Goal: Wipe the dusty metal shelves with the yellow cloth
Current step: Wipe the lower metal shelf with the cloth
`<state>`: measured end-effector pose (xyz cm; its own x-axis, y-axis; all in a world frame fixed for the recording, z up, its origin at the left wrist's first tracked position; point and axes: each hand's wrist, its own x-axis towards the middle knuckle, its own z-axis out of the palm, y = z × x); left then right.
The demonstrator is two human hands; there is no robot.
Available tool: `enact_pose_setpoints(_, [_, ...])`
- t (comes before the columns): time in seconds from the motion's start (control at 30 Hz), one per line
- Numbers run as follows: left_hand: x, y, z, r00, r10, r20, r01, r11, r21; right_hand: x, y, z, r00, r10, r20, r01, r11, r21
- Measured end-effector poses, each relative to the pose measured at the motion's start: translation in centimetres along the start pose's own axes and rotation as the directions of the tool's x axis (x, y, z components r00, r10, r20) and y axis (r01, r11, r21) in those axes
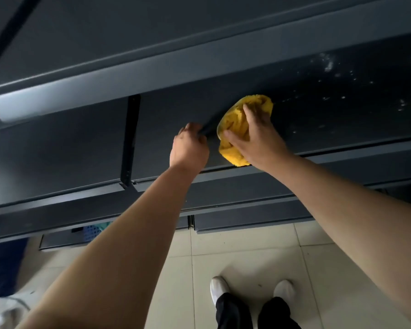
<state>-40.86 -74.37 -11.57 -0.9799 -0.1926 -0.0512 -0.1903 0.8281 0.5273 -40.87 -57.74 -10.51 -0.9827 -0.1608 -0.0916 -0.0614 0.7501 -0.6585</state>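
The right hand (256,136) lies flat on the bunched yellow cloth (235,129). Its grip is released: the fingers stretch over the top of the cloth and the thumb splays to the left, so the palm presses the cloth down on the metal shelf (342,119). The cloth sits near the shelf's front edge, roughly mid-scene. The bare right forearm reaches in from the lower right.

Just left of the cloth, the left hand (190,148) has its grip clenched, with the fingers curled round a dark ridge (211,128) that runs along the shelf towards the cloth. Whether it is a seam or a loose strip cannot be told. The left forearm rises long and straight from the lower left.

To the right of the cloth and farther in, white dust specks (329,66) are scattered over the dark shelf. A dark upright bracket (130,138) stands to the left of the hands. An upper shelf (152,67) of smooth grey painted metal overhangs on the far side. Lower shelves step out beneath, and a blue plastic basket (93,231) shows under one.

Nearest lies the cream tiled floor (247,248), with two white shoes (220,288) and black trouser legs (235,312).
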Motion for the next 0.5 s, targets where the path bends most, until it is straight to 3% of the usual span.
enact_pose_setpoints(0.2, [-0.6,-4.1,-2.9,0.998,-0.038,-0.048,0.037,0.999,-0.031,2.3,-5.5,3.9,0.968,-0.157,0.193,0.194,0.962,-0.190])
enact_pose_setpoints(0.27, [-0.3,-5.3,-4.1,0.990,-0.098,-0.101,0.096,0.995,-0.025,2.6,-6.9,4.9,0.941,-0.208,0.267,0.257,0.952,-0.167])
enact_pose_setpoints(0.3, [-0.1,-5.9,-4.6,0.985,-0.122,-0.123,0.120,0.993,-0.021,2.8,-7.4,5.2,0.935,-0.240,0.262,0.278,0.953,-0.118])
enact_pose_setpoints(0.37, [0.3,-7.0,-5.4,0.982,-0.147,-0.119,0.146,0.989,-0.018,2.9,-7.9,5.6,0.953,-0.294,0.074,0.298,0.953,-0.055])
enact_pose_setpoints(0.43, [0.6,-7.8,-5.7,0.987,-0.143,-0.071,0.143,0.990,-0.002,3.4,-7.7,5.8,0.957,-0.264,-0.123,0.236,0.950,-0.203])
enact_pose_setpoints(0.5, [0.7,-8.2,-5.8,0.991,-0.127,-0.039,0.128,0.991,0.026,3.6,-7.6,6.5,0.991,-0.129,-0.035,0.111,0.940,-0.324])
